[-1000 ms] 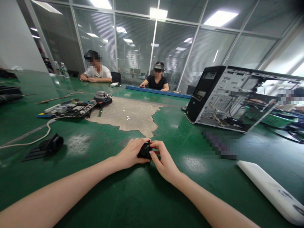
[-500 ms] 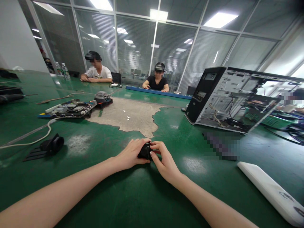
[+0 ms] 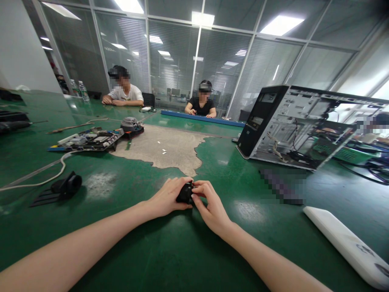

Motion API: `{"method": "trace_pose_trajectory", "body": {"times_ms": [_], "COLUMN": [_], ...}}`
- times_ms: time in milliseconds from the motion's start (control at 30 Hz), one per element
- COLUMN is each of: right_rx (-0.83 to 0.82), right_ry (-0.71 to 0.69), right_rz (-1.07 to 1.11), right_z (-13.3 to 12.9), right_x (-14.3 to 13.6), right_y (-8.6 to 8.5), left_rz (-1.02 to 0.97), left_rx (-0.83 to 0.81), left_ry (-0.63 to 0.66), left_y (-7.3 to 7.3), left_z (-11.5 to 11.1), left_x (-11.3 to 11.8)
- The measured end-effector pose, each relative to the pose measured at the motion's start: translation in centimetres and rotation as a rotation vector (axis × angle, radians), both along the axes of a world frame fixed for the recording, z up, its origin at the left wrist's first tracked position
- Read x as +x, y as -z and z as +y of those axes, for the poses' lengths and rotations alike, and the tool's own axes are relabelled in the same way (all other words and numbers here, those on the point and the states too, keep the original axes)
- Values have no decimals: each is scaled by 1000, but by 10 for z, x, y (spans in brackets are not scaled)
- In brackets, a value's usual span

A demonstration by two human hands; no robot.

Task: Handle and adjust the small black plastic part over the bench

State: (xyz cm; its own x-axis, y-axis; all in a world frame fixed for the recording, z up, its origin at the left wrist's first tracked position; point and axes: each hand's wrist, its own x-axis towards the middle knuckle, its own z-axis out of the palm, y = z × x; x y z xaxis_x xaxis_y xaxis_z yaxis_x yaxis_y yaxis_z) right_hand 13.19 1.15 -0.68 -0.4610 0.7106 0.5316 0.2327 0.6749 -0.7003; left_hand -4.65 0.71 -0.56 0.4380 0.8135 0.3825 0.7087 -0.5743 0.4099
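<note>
A small black plastic part (image 3: 184, 194) is between my hands, low over the green table; its exact kind is not clear. My left hand (image 3: 168, 197) is closed round its left side, thumb below and fingers over the top. On the right end, the thumb and fingers of my right hand (image 3: 209, 202) pinch the part's edge. My fingers hide much of it. Off to the left on the table lies a black plastic duct (image 3: 66, 187) with a round opening and flat prongs.
A circuit board (image 3: 91, 140) and a heatsink fan (image 3: 132, 125) lie back left. At right stand an opened computer case (image 3: 264, 121), a blurred-out dark object (image 3: 281, 186) and a long white panel (image 3: 343, 243). Two people sit across the green table (image 3: 146, 251).
My hands and the black part stay almost in place. The right fingers have shifted very slightly on its edge. The person across in black has moved a little to the right.
</note>
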Motion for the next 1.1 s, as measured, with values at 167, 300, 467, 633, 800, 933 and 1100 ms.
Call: {"method": "trace_pose_trajectory", "body": {"times_ms": [167, 300, 467, 633, 800, 933, 1100], "right_rx": [-88, -123, -102, -231, -285, -244, -239], "right_ry": [-6, -45, -50, -52, -121, -157, -156], "right_rz": [-18, -6, 80, 84, 87, 125, 110], "right_z": [4, 3, 4, 7, 5, 5, 5], "right_x": [0, 0, 0, -2, -1, 0, 0], "right_y": [3, 3, 4, 3, 2, 5, 6], "left_rz": [14, 22, 21, 16, -5, -31, -95], "left_rx": [-2, -2, 6, -3, -16, -37, -76], "left_ry": [-6, -3, 7, -4, -34, -59, -45], "left_y": [1, 0, 0, 1, -1, -4, -4], "left_z": [1, 0, 0, 1, -1, -4, -6], "left_x": [0, 0, 0, 0, 3, 7, 8]}}
